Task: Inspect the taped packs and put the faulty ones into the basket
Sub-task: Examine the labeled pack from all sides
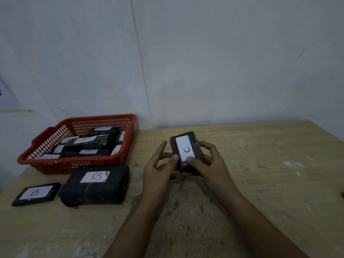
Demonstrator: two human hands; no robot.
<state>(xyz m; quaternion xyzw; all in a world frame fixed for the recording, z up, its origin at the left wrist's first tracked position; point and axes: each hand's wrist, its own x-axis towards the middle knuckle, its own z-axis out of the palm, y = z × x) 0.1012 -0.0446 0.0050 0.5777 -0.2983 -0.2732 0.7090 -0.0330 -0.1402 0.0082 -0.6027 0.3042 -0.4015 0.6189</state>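
A small black taped pack (193,144) with a white label reading "C" is held above the wooden table, label up. My right hand (210,164) grips its right side, thumb pressed on the near end of the label. My left hand (160,166) holds its left side, thumb on the label's edge and forefinger pointing up. A red mesh basket (46,140) at the far left holds several black packs with white labels. In front of it lie a large black pack (96,190) labelled "B" and a small flat pack (36,193) labelled "B".
The wooden table (260,183) runs to a pale wall behind. Its left edge passes just beyond the basket and the small flat pack. A dark speck shows at the far right edge of the view.
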